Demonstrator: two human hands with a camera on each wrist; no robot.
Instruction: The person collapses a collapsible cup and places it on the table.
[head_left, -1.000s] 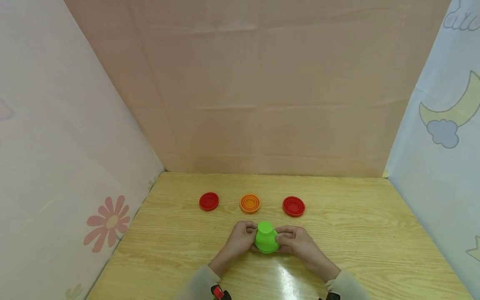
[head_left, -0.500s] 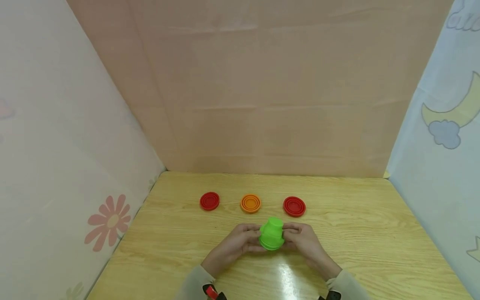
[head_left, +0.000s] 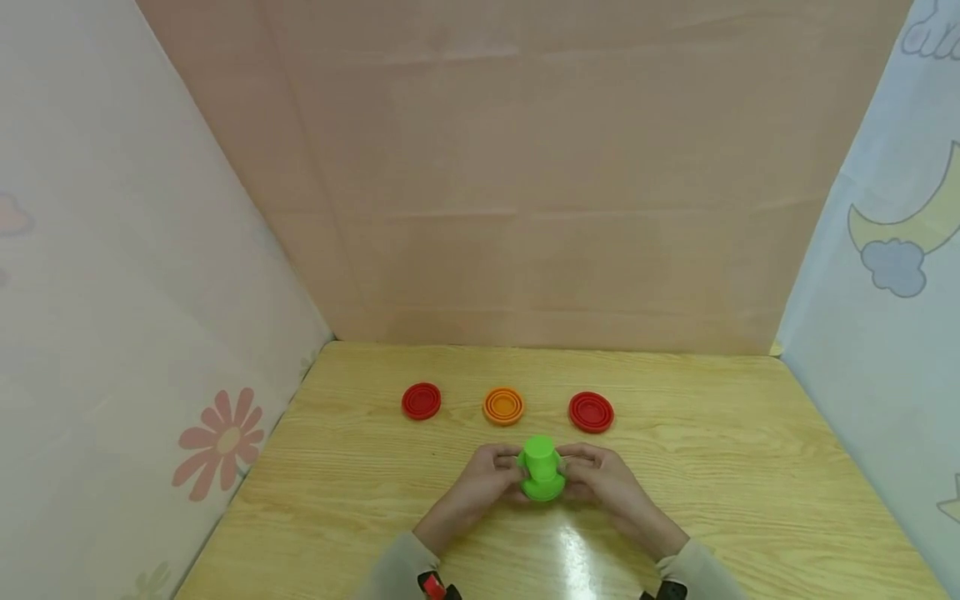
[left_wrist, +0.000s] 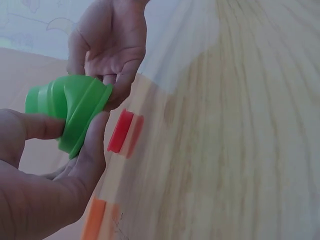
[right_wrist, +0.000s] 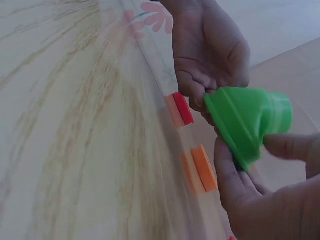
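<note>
A green collapsible cup (head_left: 540,467) is held between both hands above the table, its narrow end up and its wide rim down. Its soft wall is folded in and dented where the thumbs press. My left hand (head_left: 486,481) pinches the left side, thumb on the wall and fingers under the rim, as the left wrist view shows on the green cup (left_wrist: 80,107). From the other side my right hand (head_left: 600,477) grips it the same way, thumb pushed into the wall of the cup (right_wrist: 240,117).
Three flattened collapsible cups lie in a row beyond the hands: a red one (head_left: 422,401) at left, an orange one (head_left: 503,406) in the middle, another red one (head_left: 591,412) at right. Patterned panels and a brown backdrop (head_left: 525,208) enclose the wooden table (head_left: 720,467).
The green cup has shifted slightly right and changed its tilt between the hands, leaning right and then coming back nearer upright. Its wall has been pressed inward. Both hands keep their hold.
</note>
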